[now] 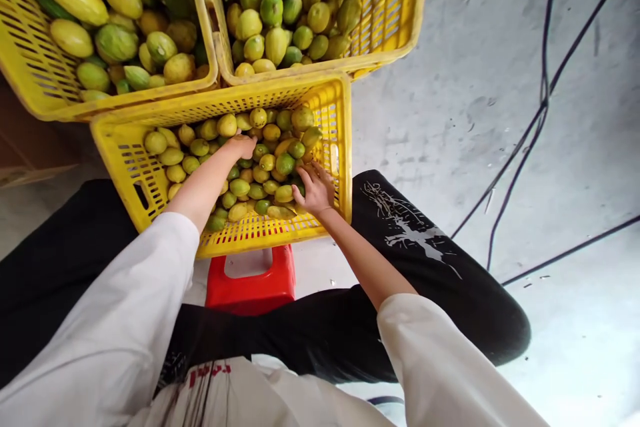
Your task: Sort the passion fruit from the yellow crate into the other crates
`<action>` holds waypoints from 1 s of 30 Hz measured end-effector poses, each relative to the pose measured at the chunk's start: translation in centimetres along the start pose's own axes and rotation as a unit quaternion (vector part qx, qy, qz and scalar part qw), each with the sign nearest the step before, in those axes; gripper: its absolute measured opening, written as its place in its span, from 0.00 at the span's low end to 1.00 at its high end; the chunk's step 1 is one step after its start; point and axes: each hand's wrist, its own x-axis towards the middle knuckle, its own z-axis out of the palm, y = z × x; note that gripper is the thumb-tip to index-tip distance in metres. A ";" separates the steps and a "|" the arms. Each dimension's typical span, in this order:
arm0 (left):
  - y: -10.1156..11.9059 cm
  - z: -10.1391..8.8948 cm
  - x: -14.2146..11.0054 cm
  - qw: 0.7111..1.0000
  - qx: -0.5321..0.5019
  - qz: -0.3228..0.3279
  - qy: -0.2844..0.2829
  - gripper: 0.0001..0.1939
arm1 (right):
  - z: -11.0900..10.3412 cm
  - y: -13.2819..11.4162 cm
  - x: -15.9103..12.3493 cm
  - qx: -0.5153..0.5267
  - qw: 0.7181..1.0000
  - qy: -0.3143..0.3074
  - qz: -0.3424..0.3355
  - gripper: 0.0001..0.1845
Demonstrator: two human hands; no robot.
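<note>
White sleeves [125, 307] nearest; crate [265, 237] close, probably for easy reach. Right hand [317, 188] loosely open, nothing visibly gripped; left hand [243, 147], can't tell.

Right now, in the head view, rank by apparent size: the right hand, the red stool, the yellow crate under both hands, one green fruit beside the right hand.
1. Yellow crate
2. Red stool, visible part only
3. Right hand
4. Green fruit

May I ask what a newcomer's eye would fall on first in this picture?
Most likely the nearest yellow crate, where the left hand and right hand touch green and yellow fruit. Next come two more yellow crates along its far side, then what looks like a red stool at its near edge.
</note>
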 end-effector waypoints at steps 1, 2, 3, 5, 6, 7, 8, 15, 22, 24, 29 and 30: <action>0.0 -0.1 -0.2 1.000 0.015 -0.006 -0.013 0.43 | 0.0 0.1 0.0 0.003 1.000 0.002 -0.001 0.38; 0.1 -0.2 -0.4 0.999 0.031 -0.013 -0.031 0.43 | 0.1 0.1 0.0 0.005 1.000 0.004 -0.003 0.38; 0.2 -0.3 -0.6 0.998 0.041 -0.016 -0.042 0.42 | 0.1 0.2 0.1 0.006 1.000 0.006 -0.004 0.37; 0.4 -0.6 -0.9 0.997 0.056 -0.017 -0.053 0.43 | 0.2 0.2 0.1 0.003 1.000 0.005 -0.005 0.36; 0.5 -0.7 -1.0 0.996 0.064 -0.018 -0.056 0.43 | 0.2 0.2 0.1 0.001 1.000 0.003 -0.004 0.36; 0.6 -0.8 -1.0 0.996 0.073 -0.019 -0.057 0.44 | 0.2 0.2 0.1 0.001 1.000 0.001 -0.003 0.36; 0.7 -0.8 -1.1 0.995 0.078 -0.019 -0.056 0.44 | 0.2 0.2 0.1 0.002 1.000 -0.001 -0.002 0.36; 0.7 -0.2 -1.0 0.997 0.042 -0.038 -0.060 0.51 | 0.1 0.1 0.1 0.018 1.000 -0.007 -0.003 0.33; 0.7 -0.7 -0.6 0.995 0.003 -0.072 -0.063 0.49 | 0.3 0.1 0.3 -0.008 1.000 0.015 -0.010 0.28; 0.6 -0.9 -0.9 0.996 0.013 -0.064 -0.061 0.50 | 0.7 0.3 0.4 -0.002 0.999 0.036 -0.021 0.26; 0.5 -1.1 -1.9 0.997 0.041 -0.042 -0.048 0.49 | 1.7 0.9 0.5 -0.001 0.995 0.091 -0.042 0.21; 0.5 -1.1 -2.1 0.997 0.044 -0.044 -0.049 0.48 | 1.8 1.0 0.5 -0.002 0.995 0.094 -0.043 0.21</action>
